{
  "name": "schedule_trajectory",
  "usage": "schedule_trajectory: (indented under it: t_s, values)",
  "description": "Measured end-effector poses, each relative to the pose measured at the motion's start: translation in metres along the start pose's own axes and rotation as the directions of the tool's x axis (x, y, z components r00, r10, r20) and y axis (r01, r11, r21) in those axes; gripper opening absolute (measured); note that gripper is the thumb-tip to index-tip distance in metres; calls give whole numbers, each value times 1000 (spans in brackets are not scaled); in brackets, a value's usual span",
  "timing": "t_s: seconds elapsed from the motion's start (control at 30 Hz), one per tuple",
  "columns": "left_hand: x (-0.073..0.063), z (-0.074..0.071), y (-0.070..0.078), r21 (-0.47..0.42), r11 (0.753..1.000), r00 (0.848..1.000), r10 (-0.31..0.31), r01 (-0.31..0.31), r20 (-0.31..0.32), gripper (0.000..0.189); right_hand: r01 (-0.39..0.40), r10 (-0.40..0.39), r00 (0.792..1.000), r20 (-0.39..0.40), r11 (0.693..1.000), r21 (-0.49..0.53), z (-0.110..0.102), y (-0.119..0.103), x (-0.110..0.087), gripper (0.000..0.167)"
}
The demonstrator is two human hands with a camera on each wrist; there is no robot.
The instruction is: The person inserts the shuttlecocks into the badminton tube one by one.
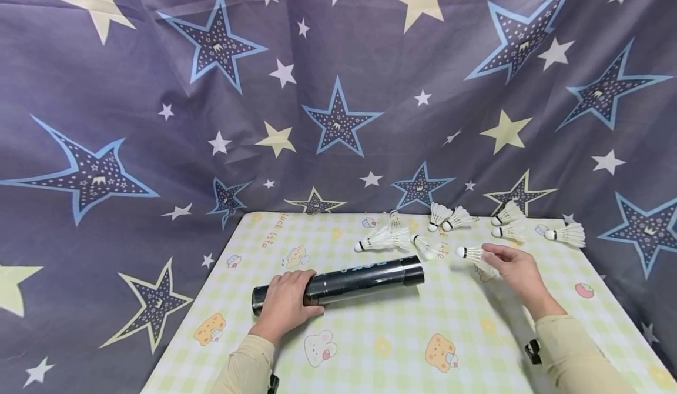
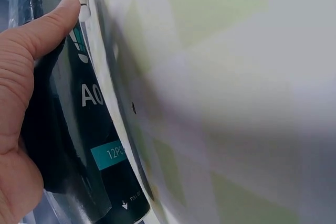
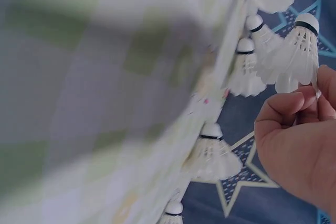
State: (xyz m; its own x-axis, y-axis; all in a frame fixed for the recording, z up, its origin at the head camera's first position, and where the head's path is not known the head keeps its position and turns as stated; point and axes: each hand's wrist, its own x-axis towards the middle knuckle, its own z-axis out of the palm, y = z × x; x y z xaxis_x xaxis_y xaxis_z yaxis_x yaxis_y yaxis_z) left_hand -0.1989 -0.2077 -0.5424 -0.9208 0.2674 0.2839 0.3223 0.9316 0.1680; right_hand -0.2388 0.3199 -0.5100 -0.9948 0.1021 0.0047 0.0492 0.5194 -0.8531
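Note:
My left hand (image 1: 284, 304) grips a black shuttlecock tube (image 1: 365, 279) near its left end; the tube lies slantwise on the table, right end farther back. The left wrist view shows the thumb along the tube's side, above printed lettering. To the right of the tube, my right hand (image 1: 520, 273) pinches a white shuttlecock (image 1: 469, 253) by its feather skirt, just above the table. Its cork points left, toward the tube's right end, with a gap between them. In the right wrist view the held shuttlecock (image 3: 299, 51) shows a dark band below its cork.
Several loose shuttlecocks lie along the table's back: a cluster (image 1: 388, 239) behind the tube, a pair (image 1: 449, 217) at the rear edge, others (image 1: 510, 229) farther right, and one (image 1: 566, 234) near the right edge. A star-patterned curtain (image 1: 338, 182) hangs behind the checked tablecloth (image 1: 381, 335).

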Motion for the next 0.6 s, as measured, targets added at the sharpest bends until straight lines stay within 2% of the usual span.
schedule_trajectory:
  t_s: [0.27,0.4,0.6]
  values:
    - [1,4,-2,1,1000,1000,-16,16,-11,89,58,-65,994,88,995,83,15,-25,-11,54]
    - [2,4,-1,-3,1000,1000,-24,24,-19,88,87,-98,987,124,992,89,25,-36,-16,48]
    - [5,3,3,-7,999,999,-34,34,5,88,114,-132,976,171,987,115,37,-44,-21,45]
